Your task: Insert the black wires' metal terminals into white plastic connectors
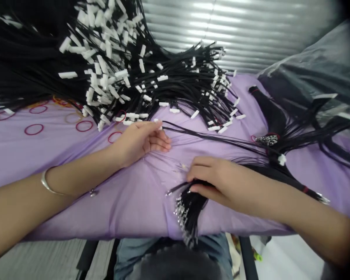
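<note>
My left hand (142, 140) pinched thin cables (204, 135); my right hand (211, 177) held a bundle (195, 204) a loose grip could scatter.

Illumination is moderate and even, cool in tone, with the light source out of view. The strongest glare lies across the ribbed panel (230, 29), as pale horizontal streaks. The clear plastic bag (312, 58) shows weaker reflections, and the metal tips (182, 217) give small bright glints. Shadows on the purple cloth (128, 198) are soft, notably beneath the left hand (147, 140). The black cords (17, 74) merge into dark masses at upper left, individual strands unreadable there. Fine detail is soft throughout; the white tags (103, 74) have smeared edges. Blackness cuts off the upper right corner and darkens the right edge.
</note>
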Demonstrator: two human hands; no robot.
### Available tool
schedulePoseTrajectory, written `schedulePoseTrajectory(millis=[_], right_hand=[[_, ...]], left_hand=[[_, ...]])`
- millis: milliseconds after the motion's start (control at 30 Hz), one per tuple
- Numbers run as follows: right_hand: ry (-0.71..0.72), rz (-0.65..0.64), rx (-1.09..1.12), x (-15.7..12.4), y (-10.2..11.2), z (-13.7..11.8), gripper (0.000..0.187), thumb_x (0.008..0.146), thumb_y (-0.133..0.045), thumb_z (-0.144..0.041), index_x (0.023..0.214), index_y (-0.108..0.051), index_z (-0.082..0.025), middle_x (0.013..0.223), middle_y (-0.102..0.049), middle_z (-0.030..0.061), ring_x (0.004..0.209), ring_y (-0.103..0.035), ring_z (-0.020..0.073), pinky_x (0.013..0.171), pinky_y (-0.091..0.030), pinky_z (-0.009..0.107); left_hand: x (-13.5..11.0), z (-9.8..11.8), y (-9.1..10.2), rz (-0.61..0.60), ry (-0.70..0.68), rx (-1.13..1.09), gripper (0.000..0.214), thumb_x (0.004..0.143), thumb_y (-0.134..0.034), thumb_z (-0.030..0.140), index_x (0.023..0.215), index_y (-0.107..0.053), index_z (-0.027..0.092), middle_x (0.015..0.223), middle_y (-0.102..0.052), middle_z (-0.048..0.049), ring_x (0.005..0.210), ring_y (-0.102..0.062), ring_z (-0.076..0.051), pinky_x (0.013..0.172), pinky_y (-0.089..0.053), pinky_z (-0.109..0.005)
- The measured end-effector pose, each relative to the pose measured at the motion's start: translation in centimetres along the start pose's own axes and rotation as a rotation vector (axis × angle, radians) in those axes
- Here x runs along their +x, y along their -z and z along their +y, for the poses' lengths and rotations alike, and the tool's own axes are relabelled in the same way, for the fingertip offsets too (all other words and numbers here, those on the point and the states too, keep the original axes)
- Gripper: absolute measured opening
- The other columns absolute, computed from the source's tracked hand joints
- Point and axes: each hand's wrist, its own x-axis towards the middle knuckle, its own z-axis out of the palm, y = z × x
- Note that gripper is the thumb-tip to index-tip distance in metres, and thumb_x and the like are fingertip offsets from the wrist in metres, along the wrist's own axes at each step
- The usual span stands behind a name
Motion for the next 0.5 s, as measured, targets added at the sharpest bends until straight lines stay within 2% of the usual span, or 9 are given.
schedulePoseTrajectory(millis=[100, 200, 267, 333, 500], right_hand=[[0.067, -0.068, 0.081, -0.6, 0.3, 0.6, 0.012, 0.092, -0.052, -0.022, 0.09, -0.063, -0.019, 0.092, -0.057, 0.0027, 0.08, -0.054, 0.0153, 0.074, -0.046, 0.03], [0.139, -0.046, 0.137, -0.8, 0.5, 1.1, 0.011, 0.091, -0.054, -0.018, 0.09, -0.065, -0.019, 0.093, -0.058, 0.0022, 0.084, -0.054, 0.0138, 0.078, -0.043, 0.028], [0.177, -0.008, 0.16, -0.7, 0.6, 1.4, 0.011, 0.089, -0.056, -0.015, 0.086, -0.066, -0.017, 0.092, -0.058, 0.0027, 0.086, -0.053, 0.0132, 0.078, -0.042, 0.027], [0.204, 0.018, 0.203, -0.5, 0.7, 1.5, 0.01, 0.087, -0.057, -0.013, 0.083, -0.066, -0.015, 0.091, -0.058, 0.003, 0.085, -0.054, 0.0119, 0.078, -0.042, 0.025], [0.187, 0.04, 0.357, 0.1, 0.8, 1.7, 0.009, 0.087, -0.058, -0.014, 0.086, -0.067, -0.014, 0.085, -0.065, 0.0018, 0.08, -0.058, 0.0102, 0.077, -0.044, 0.023]], left_hand=[[0.5, 0.6, 0.0, 0.08, 0.065, -0.019, 0.052, 0.098, -0.037, 0.031, 0.057, -0.062, 0.009, 0.063, -0.067, -0.0104, 0.058, -0.068, -0.017, 0.059, -0.057, -0.026], [1.1, 1.3, 0.4, 0.176, 0.194, -0.086, 0.042, 0.096, -0.039, 0.021, 0.065, -0.064, 0.007, 0.066, -0.069, -0.0106, 0.059, -0.069, -0.017, 0.06, -0.059, -0.024], [1.4, 1.7, 0.6, 0.186, 0.253, -0.114, 0.035, 0.094, -0.041, 0.017, 0.071, -0.065, 0.007, 0.069, -0.07, -0.0113, 0.06, -0.069, -0.018, 0.06, -0.059, -0.025], [1.5, 2.0, 0.7, 0.181, 0.285, -0.113, 0.034, 0.095, -0.04, 0.021, 0.077, -0.065, 0.006, 0.07, -0.07, -0.0137, 0.06, -0.07, -0.019, 0.059, -0.059, -0.026], [1.4, 2.1, 0.4, 0.172, 0.309, -0.073, 0.039, 0.097, -0.035, 0.028, 0.11, -0.059, 0.0, 0.085, -0.071, -0.0218, 0.069, -0.072, -0.023, 0.063, -0.059, -0.028]])
